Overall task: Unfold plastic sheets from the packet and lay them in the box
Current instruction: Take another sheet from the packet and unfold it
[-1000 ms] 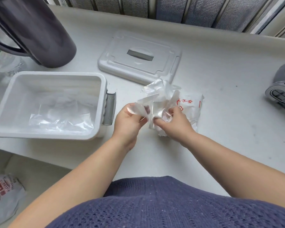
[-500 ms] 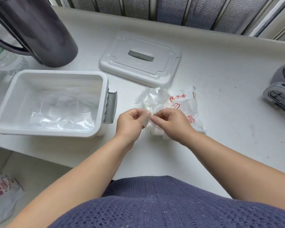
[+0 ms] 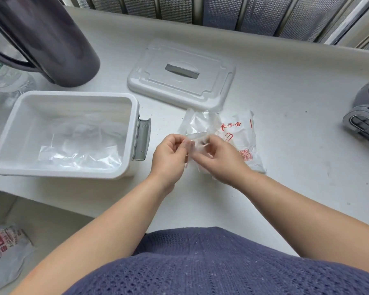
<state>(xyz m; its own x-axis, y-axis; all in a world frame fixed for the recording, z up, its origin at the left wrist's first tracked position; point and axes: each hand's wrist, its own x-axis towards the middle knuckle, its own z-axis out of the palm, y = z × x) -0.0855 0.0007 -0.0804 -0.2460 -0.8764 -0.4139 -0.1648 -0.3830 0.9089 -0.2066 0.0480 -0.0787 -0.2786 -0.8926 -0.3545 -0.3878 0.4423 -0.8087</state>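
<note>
Currently held: one folded clear plastic sheet, pinched between both my hands.
Left hand: fingers curled, nipping the sheet's left edge.
Right hand: curled on its right side.
Packet: white plastic packet with red print, on the white counter beneath my right hand.
Box: white rectangular plastic box to my left, clear sheets lying inside.
Lid: flat white lid, just behind the packet.

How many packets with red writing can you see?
2. One packet lies on the counter, partly behind the right hand. The other packet lies lower down at the bottom left, below the counter's edge. More may be hidden.
</note>
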